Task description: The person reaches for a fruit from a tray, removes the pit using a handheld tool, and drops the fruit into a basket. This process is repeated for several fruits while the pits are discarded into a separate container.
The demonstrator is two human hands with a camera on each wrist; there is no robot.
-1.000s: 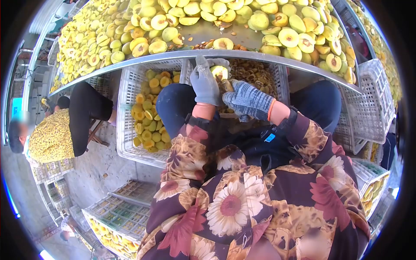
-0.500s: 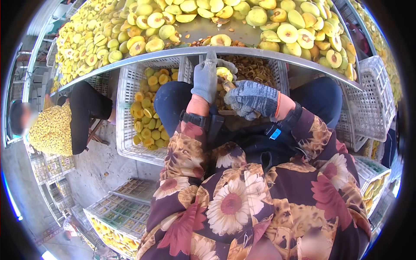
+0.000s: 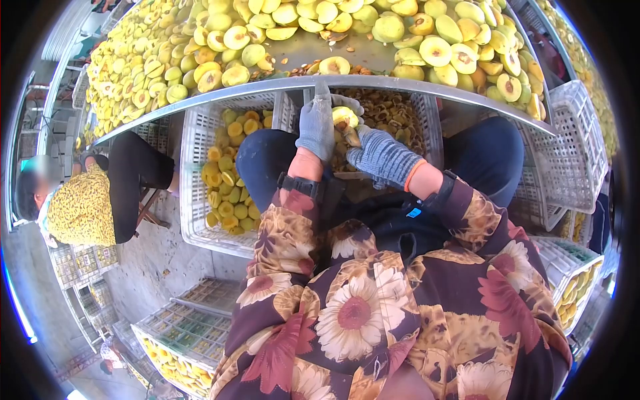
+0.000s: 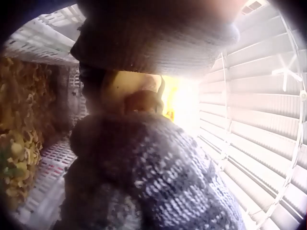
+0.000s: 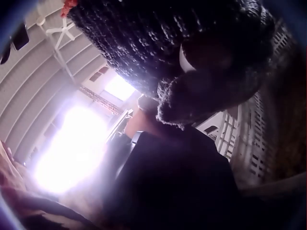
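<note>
In the head view my grey-gloved left hand holds a halved yellow stone fruit, cut face toward me, with fingers behind it. My right hand, in a striped knit glove, grips a small brown-handled tool with its end at the middle of the cut face. Most of the tool is hidden in the fist. The left wrist view shows the fruit half dimly between the two gloves. In the dark right wrist view, a rounded handle end pokes from the striped glove.
Below the hands stands a white crate of brown stones and scraps. Another crate at left holds yellow halves. A metal-edged table heaped with halved fruit lies ahead. Another person sits at left; stacked crates stand at right.
The right hand rolled over at the wrist half a second ago and has turned back. Fruit and tool have shifted slightly right and toward the body since one second ago.
</note>
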